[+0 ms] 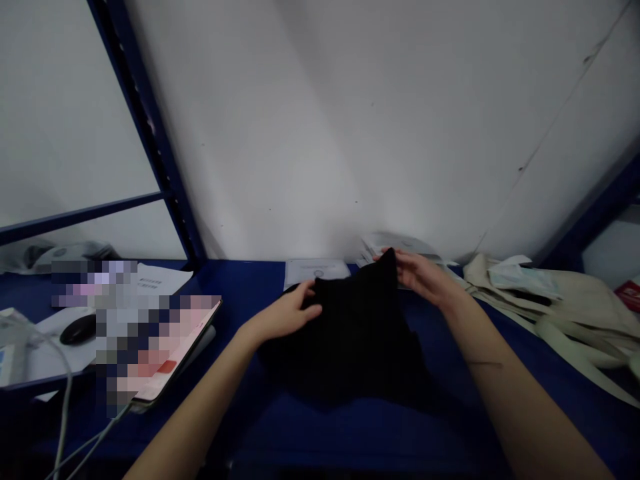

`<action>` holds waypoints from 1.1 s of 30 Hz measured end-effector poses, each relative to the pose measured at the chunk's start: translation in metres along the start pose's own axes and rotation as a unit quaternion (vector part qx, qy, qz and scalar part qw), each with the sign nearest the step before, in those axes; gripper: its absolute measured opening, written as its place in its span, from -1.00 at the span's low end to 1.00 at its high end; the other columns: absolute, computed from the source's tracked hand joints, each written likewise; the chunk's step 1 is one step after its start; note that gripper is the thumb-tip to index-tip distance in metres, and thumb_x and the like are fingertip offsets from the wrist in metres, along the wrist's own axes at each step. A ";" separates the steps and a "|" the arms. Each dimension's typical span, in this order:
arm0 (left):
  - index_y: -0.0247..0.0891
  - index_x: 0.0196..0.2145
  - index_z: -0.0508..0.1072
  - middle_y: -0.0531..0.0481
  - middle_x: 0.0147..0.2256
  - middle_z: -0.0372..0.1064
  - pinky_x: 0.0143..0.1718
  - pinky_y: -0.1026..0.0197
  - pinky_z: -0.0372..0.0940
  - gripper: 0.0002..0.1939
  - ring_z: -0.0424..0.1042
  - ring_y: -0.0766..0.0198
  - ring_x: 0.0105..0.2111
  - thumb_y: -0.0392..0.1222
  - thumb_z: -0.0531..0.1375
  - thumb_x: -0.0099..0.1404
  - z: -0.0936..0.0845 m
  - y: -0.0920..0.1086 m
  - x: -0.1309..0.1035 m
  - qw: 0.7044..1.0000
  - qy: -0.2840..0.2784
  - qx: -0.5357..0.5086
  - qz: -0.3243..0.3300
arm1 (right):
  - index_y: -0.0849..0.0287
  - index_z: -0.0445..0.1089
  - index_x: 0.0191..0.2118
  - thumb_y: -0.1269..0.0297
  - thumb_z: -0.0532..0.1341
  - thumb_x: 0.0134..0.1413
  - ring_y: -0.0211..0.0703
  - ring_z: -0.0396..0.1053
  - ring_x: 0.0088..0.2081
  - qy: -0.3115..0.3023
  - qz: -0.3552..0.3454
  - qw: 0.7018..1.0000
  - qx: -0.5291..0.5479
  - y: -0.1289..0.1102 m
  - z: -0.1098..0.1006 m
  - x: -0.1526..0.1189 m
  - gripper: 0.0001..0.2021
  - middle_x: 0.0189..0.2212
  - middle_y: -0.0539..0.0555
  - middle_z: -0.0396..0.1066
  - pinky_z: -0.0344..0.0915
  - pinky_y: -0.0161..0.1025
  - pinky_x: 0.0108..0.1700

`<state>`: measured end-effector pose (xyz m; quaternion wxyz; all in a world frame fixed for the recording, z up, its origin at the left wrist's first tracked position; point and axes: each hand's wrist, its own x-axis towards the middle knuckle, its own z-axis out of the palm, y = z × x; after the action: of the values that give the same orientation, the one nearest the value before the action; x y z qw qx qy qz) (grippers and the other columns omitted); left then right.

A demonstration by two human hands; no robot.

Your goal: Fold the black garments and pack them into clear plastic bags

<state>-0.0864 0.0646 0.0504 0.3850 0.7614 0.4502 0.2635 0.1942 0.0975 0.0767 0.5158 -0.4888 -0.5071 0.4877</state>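
Note:
A piece of black cloth [350, 340], perhaps a garment, lies over the blue tabletop [390, 440] in front of me. My left hand [285, 313] grips its upper left corner, thumb and fingers closing on the edge. At the upper right corner, my right hand [420, 273] pinches the fabric and lifts it into a point. The cloth is so dark that its folds and exact kind do not show. Its lower part rests on the table.
To the left are a tablet [170, 360] with a partly blurred screen, a black mouse [80, 330], papers [165, 280] and a white cable [67, 400]. Behind the cloth lies a white packet [316, 270] by the wall. A beige bag [580, 300] occupies the right side.

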 end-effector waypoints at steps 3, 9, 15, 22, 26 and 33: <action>-0.31 0.22 0.00 -0.22 0.26 -0.13 0.21 0.04 -0.13 -0.30 -0.11 0.06 0.24 -0.03 0.07 0.18 0.012 -0.017 -0.015 0.980 -0.061 0.182 -0.054 | 0.13 0.28 -0.16 0.30 0.13 -0.01 -0.14 0.42 -0.19 0.028 0.016 0.998 -0.055 0.001 -0.002 -0.007 -0.76 -0.14 0.14 0.42 0.33 -0.18 -0.09; -0.43 0.26 -0.10 -0.30 0.28 -0.33 0.16 -0.21 -0.15 -0.30 -0.34 -0.11 0.26 0.04 -0.09 0.28 0.037 -0.029 -0.043 0.922 -0.005 0.348 -0.168 | 0.11 0.33 -0.16 0.14 0.11 0.03 -0.03 0.37 -0.09 -0.022 -0.080 0.957 -0.277 0.018 0.004 -0.046 -0.73 -0.13 0.11 0.42 0.24 -0.02 0.03; -0.40 0.25 -0.08 -0.27 0.27 -0.29 0.15 -0.17 -0.07 -0.31 -0.28 -0.08 0.26 0.05 -0.07 0.28 0.045 -0.038 -0.075 0.906 0.091 0.378 -0.170 | 0.09 0.34 -0.13 0.12 0.08 0.08 0.00 0.25 0.05 -0.009 -0.206 0.876 -0.436 0.046 0.002 -0.115 -0.72 0.00 0.14 0.32 0.16 -0.01 0.11; -0.25 0.21 0.09 -0.18 0.22 -0.03 0.06 -0.11 0.16 -0.39 0.01 0.02 0.20 0.10 -0.12 0.29 0.052 -0.087 -0.141 0.896 0.160 0.410 -0.054 | -0.03 0.35 0.01 0.06 0.11 0.08 0.03 0.26 0.07 -0.089 -0.153 0.813 -0.555 0.085 -0.021 -0.176 -0.63 0.09 0.11 0.27 0.27 0.02 0.04; -0.24 0.16 0.19 -0.18 0.14 0.17 -0.13 -0.06 0.33 -0.41 0.22 -0.02 0.10 0.10 -0.08 0.27 0.050 -0.103 -0.171 0.847 0.214 0.487 0.014 | -0.06 0.33 0.04 0.08 0.16 0.03 0.04 0.35 -0.01 -0.042 -0.232 0.769 -0.594 0.102 -0.029 -0.196 -0.59 0.04 0.11 0.33 0.38 -0.03 -0.07; -0.22 0.01 0.34 -0.15 0.10 0.24 -0.21 0.15 0.39 -0.47 0.33 0.09 0.01 0.14 0.08 0.18 0.033 -0.080 -0.174 0.796 0.214 0.531 0.194 | -0.01 0.28 0.05 0.18 0.25 -0.09 -0.06 0.42 -0.12 0.011 -0.365 0.707 -0.605 0.113 -0.039 -0.211 -0.50 -0.07 0.07 0.42 0.43 -0.24 -0.17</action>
<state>-0.1793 -0.0777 -0.0433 -0.2452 0.8420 0.4332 0.2080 0.2299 -0.1087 -0.0462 0.2526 -0.4784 -0.8265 -0.1556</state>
